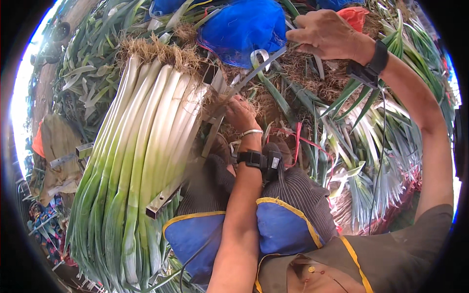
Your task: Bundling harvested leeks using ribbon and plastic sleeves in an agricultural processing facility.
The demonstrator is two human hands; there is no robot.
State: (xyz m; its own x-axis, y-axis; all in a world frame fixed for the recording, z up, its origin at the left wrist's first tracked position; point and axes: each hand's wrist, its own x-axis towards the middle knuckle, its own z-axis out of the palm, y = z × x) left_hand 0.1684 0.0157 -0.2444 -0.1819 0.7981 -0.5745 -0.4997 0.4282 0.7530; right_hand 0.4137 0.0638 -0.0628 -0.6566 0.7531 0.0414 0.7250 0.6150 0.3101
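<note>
A large bundle of leeks [146,132] lies on a metal frame [163,201] at the left, roots pointing away and green leaves toward me. From the bundle's root end a flat grey strap [264,65] slants up to the right. My right hand [325,35], raised at the far right, is closed on that strap's upper end. Beside the white stalks, my left hand [240,115] has its fingers curled close to the strap's lower part and the frame. What those fingers grip is partly hidden.
Blue mesh bags [244,31] and a red plastic bag [354,18] lie at the far side. More leeks [386,127] are piled at the right, with red ties [299,141] near my knees. Loose leaves [93,73] heap up at the far left.
</note>
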